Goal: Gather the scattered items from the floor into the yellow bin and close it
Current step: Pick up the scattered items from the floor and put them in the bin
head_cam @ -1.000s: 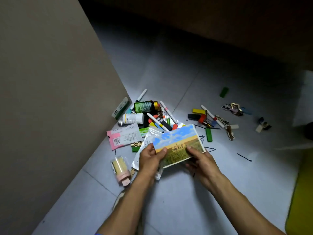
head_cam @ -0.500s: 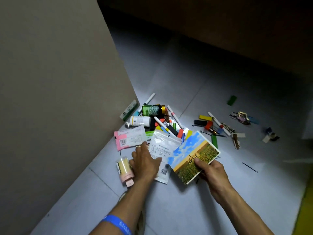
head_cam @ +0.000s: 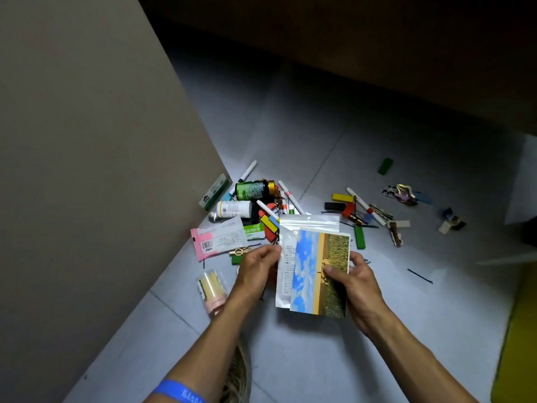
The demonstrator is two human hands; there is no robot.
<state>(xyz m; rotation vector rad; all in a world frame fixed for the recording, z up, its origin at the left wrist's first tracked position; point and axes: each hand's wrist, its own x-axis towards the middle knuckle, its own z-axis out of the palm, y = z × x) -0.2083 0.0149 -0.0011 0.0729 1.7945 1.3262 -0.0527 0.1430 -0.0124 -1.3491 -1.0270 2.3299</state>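
White and shiny, the pouch (head_cam: 286,257) sits behind the picture card (head_cam: 319,271). My right hand (head_cam: 359,289) pinches both, thumb on the card. My left hand (head_cam: 255,270) grips the pouch's edge. I am stacking flat things. The pile of pens and bottles (head_cam: 255,205) lies just past the card. Next I think I carry this stack to the yellow bin (head_cam: 517,344), far right of the card.

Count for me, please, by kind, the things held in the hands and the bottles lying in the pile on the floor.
picture card: 1
pouch: 1
bottles: 2, a green bottle and a white bottle
Total: 4
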